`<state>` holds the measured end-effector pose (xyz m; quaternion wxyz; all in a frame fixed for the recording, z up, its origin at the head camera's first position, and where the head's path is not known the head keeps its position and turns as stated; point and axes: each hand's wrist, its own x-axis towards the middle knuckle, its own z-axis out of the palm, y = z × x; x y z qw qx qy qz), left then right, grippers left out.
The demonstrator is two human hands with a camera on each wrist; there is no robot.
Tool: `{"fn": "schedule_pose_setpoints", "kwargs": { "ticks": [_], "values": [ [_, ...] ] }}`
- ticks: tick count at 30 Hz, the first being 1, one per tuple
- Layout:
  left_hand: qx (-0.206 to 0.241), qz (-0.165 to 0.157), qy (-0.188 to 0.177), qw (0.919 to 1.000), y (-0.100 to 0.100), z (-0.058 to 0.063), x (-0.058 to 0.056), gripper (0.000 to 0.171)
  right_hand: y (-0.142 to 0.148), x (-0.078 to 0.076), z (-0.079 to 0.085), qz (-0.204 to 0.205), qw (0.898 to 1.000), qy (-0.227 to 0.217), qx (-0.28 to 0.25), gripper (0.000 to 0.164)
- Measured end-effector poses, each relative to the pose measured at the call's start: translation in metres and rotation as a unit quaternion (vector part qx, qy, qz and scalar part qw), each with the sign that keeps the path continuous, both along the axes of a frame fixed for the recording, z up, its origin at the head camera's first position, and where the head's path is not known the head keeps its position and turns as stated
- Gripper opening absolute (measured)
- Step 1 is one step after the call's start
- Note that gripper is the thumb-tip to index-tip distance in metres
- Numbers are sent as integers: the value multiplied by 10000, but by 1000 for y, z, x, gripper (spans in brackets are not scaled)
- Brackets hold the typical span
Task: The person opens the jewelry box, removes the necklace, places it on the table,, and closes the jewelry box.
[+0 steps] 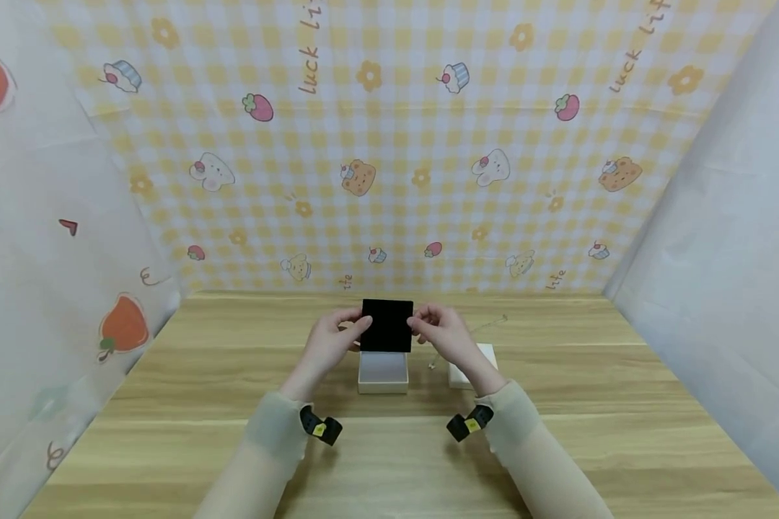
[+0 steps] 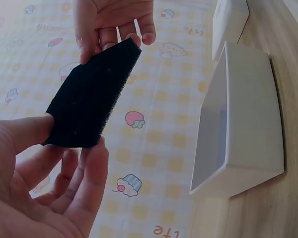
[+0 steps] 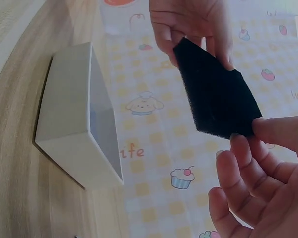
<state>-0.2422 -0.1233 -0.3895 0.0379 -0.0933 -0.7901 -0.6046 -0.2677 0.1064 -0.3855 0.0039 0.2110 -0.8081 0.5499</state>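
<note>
A square black foam pad is held up between both hands, just above and behind a white open box. My left hand pinches its left edge, thumb on the near face and fingers behind. On the opposite edge, my right hand pinches the pad between thumb and forefinger, with the other fingers loosely bent. The right wrist view shows the pad as thin, with a fuzzy edge. Seen from the left wrist, the box has a pale inside.
Right of the box lies a white lid-like box part, partly behind my right wrist. A thin chain stretches across the wooden table behind the right hand. A checked cloth hangs along the back edge.
</note>
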Motion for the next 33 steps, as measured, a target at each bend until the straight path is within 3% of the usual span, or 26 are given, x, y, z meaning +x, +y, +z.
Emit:
{"fn": "schedule_pose_setpoints", "kwargs": {
  "ticks": [8, 16, 23, 33],
  "values": [
    [-103, -96, -9, 9999, -3, 2, -1, 40, 1, -2, 2, 19, 9997, -161, -187, 17],
    [324, 268, 29, 9991, -2, 4, -3, 41, 2, -1, 4, 14, 9990, -337, -298, 22],
    [628, 388, -32, 9973, -1, 6, -3, 26, 2, -2, 4, -93, 9997, -172, -119, 18],
    [502, 324, 24, 9982, -3, 2, -5, 23, 1, -2, 2, -59, 9998, -14, 177, 11]
  ]
}}
